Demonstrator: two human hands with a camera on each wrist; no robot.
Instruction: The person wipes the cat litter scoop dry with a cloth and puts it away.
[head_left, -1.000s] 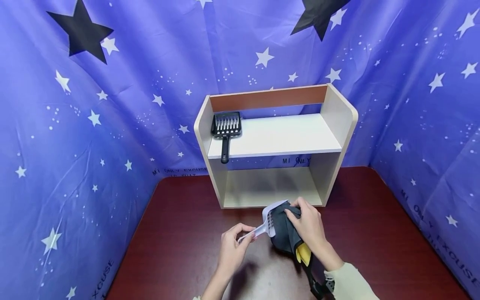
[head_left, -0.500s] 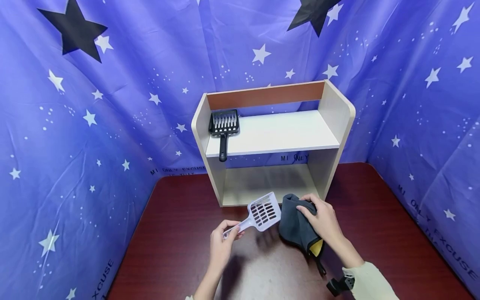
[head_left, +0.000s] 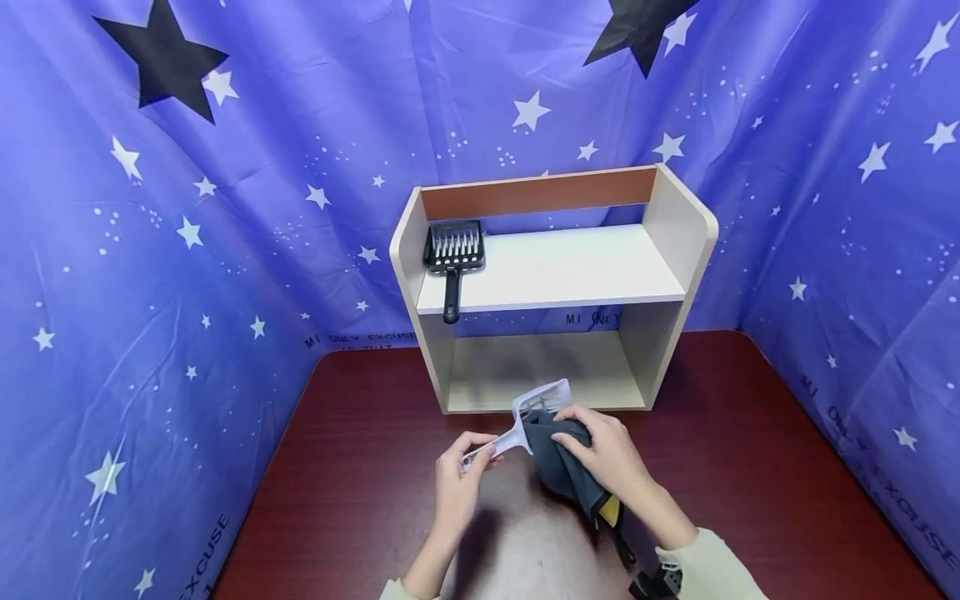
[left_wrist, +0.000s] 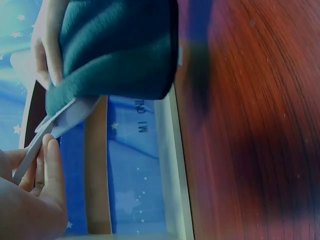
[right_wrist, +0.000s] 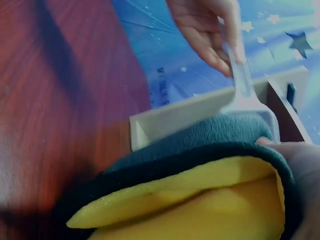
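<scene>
My left hand [head_left: 457, 483] pinches the handle of a white slotted litter scoop [head_left: 553, 395], held above the table with its head tilted up toward the right. In my right hand [head_left: 611, 454] is a dark grey cloth [head_left: 558, 462] with a yellow inner side, gripped between thumb and fingers. The cloth lies against the scoop's head near the handle and hides part of its slots. From the right wrist view, the yellow lining [right_wrist: 200, 200] shows in the folds, with the scoop handle [right_wrist: 242, 80] rising behind it to the left hand.
A two-tier wooden shelf [head_left: 555, 307] stands at the back of the dark red table [head_left: 360, 467]. On its upper board, at the left, lies a black slotted scoop [head_left: 453, 250], handle overhanging the front edge. Blue star-patterned curtains [head_left: 247, 250] surround the table.
The cloth moved off the scoop's head to the right, then came back onto it nearer the handle. The scoop turned to show its slots, then tilted again. Both hands kept their grip.
</scene>
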